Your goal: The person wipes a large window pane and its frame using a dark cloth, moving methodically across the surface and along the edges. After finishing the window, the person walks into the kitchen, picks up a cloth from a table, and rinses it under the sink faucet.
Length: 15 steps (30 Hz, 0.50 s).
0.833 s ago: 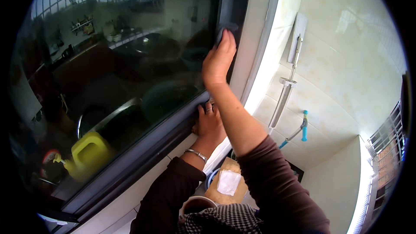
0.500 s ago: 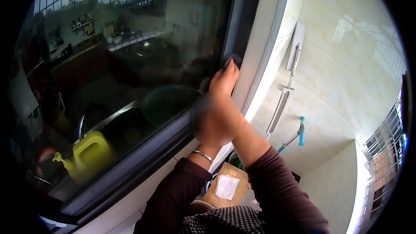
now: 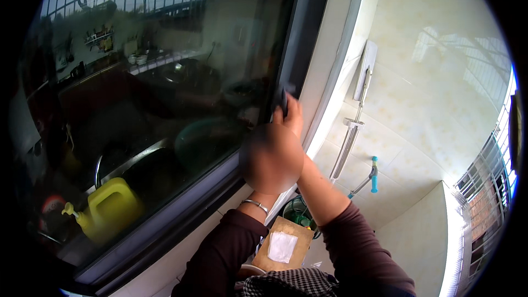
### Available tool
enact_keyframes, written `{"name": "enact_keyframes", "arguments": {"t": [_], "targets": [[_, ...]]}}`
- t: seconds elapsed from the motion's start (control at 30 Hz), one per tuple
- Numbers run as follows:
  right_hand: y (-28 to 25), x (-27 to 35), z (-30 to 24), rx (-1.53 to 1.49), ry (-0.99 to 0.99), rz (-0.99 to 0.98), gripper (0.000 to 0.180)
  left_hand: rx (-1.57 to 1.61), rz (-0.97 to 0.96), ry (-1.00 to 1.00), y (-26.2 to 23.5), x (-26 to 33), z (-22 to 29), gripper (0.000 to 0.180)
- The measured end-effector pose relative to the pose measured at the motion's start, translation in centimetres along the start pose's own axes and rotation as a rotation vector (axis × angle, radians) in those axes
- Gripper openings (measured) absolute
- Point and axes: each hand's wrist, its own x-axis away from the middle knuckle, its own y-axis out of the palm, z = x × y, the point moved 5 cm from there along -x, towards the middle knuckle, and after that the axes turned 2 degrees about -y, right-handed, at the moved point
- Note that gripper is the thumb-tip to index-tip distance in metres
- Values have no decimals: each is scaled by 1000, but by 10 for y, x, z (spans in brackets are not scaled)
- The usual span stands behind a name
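1. the right hand [image 3: 290, 114] reaches up to the dark vertical window frame [image 3: 300, 38], and its fingers [image 3: 295, 111] are curled together around a small dark object [image 3: 282, 100] held against the frame's edge; what that object is cannot be told.
2. the left hand [image 3: 271, 159] is blurred, raised in front of the glass just below the right hand; whether its fingers are spread or closed cannot be told.
3. a thin silver bracelet [image 3: 254, 204] sits on the left wrist, and both forearms wear dark brown sleeves [image 3: 352, 247].
4. the large tinted glass window pane [image 3: 154, 77] fills the left part of the view, with a dark lower frame rail [image 3: 181, 209] running slantwise under it.
5. behind the glass, a yellow plastic jug with a handle [image 3: 110, 209] stands near a metal sink [image 3: 137, 159].
6. to the right, a white flat-headed mop with a metal pole [image 3: 357, 115] leans on the cream tiled wall [image 3: 429, 88].
7. a turquoise-handled tool [image 3: 373, 173] rests against the same wall, lower down.
8. below the arms lies a brown cardboard box with a white label [image 3: 283, 245].
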Motion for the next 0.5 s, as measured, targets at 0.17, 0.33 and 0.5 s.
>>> {"name": "enact_keyframes", "arguments": {"t": [0.17, 0.33, 0.5], "targets": [[-37, -135, -115, 45, -528, 253, 50, -164, -289, -30, 2, -5, 15, 57], [-14, -127, -78, 204, -427, 182, 48, -157, -204, -40, 13, -1, 10, 58], [-3, -10, -22, 194, -247, -11, 45, 51, -334, -116, 12, -7, 10, 60]]}}
